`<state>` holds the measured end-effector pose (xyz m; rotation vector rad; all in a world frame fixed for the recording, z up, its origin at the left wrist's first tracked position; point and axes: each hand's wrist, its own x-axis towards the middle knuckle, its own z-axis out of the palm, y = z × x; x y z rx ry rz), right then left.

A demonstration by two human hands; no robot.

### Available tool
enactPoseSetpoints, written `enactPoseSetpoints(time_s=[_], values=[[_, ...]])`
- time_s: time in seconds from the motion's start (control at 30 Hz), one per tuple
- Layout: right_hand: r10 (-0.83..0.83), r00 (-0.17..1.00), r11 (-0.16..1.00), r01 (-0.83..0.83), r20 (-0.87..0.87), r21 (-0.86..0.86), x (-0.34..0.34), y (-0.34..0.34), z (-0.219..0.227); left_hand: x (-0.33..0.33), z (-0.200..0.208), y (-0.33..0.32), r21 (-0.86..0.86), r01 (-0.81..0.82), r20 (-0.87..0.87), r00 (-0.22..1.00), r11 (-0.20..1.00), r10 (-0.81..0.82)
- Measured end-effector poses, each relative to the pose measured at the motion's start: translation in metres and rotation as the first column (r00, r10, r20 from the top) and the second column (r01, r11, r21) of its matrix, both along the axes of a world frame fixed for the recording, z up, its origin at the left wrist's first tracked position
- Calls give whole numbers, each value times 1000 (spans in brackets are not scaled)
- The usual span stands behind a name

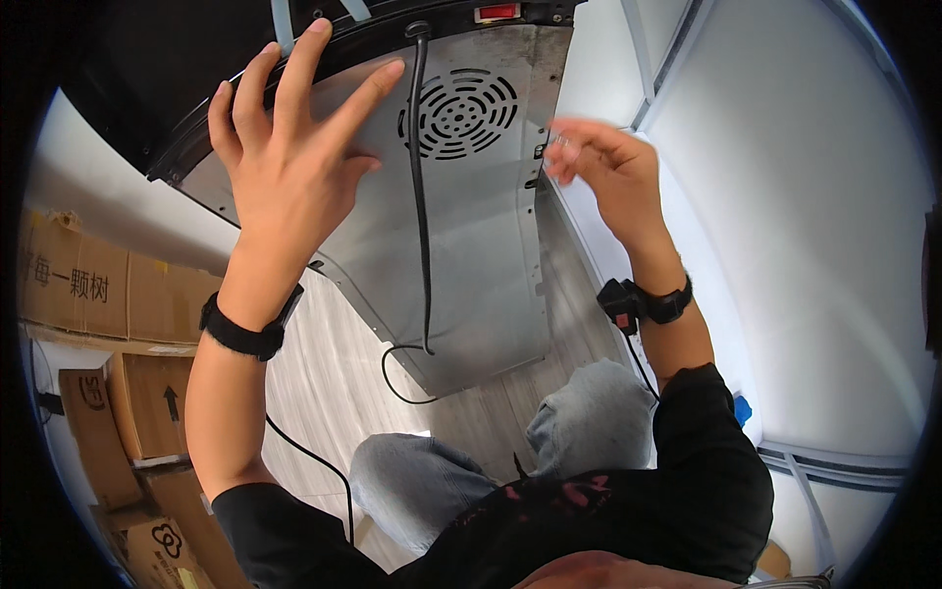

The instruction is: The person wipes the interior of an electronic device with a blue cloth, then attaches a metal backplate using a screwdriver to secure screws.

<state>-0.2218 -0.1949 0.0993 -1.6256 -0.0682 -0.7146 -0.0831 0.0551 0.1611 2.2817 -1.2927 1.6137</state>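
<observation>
A grey metal panel (471,226) with round vent slots (458,113) forms the face of a machine with a black top edge. My left hand (289,147) has its fingers spread, the fingertips at that black edge and the palm over the panel's upper left. Down the panel's middle runs a black power cord (422,216) from the top edge. Close to the panel's right edge is my right hand (603,167), fingers drawn together in a pinch and smeared by motion. What they hold, if anything, I cannot make out.
Cardboard boxes (88,285) are stacked at the left. A red rocker switch (497,12) sits on the machine's top right. White panels (814,196) stand along the right side. Below the machine lies a pale wood-pattern floor (314,344), with my knees at the lower middle.
</observation>
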Motion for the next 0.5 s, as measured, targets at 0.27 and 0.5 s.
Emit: enactPoseSetpoints(time_s=[0.27, 0.5], values=[[-315, 895, 949, 293, 316, 119, 42, 16, 3, -2, 1, -5, -5, 13, -7, 1000, 1000, -13], [-380, 878, 924, 346, 289, 164, 47, 19, 11, -1, 1, -3, 1, 12, -12, 1000, 1000, -12]])
